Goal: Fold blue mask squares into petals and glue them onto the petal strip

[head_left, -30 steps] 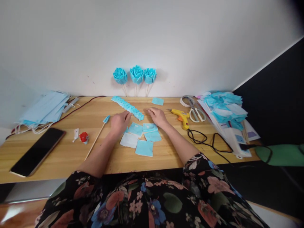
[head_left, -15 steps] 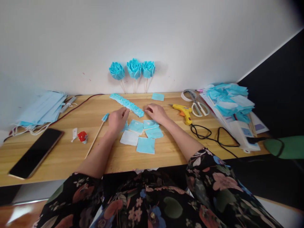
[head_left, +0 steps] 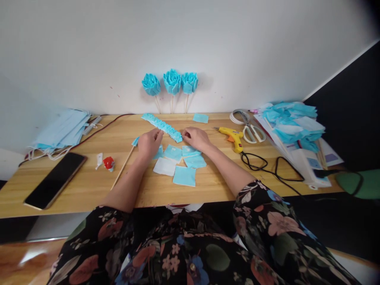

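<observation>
A pleated strip (head_left: 162,126) of light blue fabric lies slantwise on the table in front of me. At its near long edge, my left hand (head_left: 149,143) is closed, with the fingertips pinched on the strip. The thumb and fingers of my right hand (head_left: 196,138) pinch the strip's right end. Several blue and white fabric squares (head_left: 184,175) are spread out below my hands. Left of my left hand lies a thin wooden stick (head_left: 123,168) with a small blue fabric roll (head_left: 135,141) at its tip, partly behind the hand.
Three blue fabric flowers (head_left: 172,82) on sticks lean against the wall. To the right are a yellow glue gun (head_left: 233,136), scissors (head_left: 253,133), tape rolls and a blue fabric pile (head_left: 292,122). Leftward lie face masks (head_left: 63,128), a phone (head_left: 56,181) and a red wrapper (head_left: 109,163).
The view has shifted slightly, so the whole scene sits a little differently. Both hands stay at the pleated strip, with only small finger movement.
</observation>
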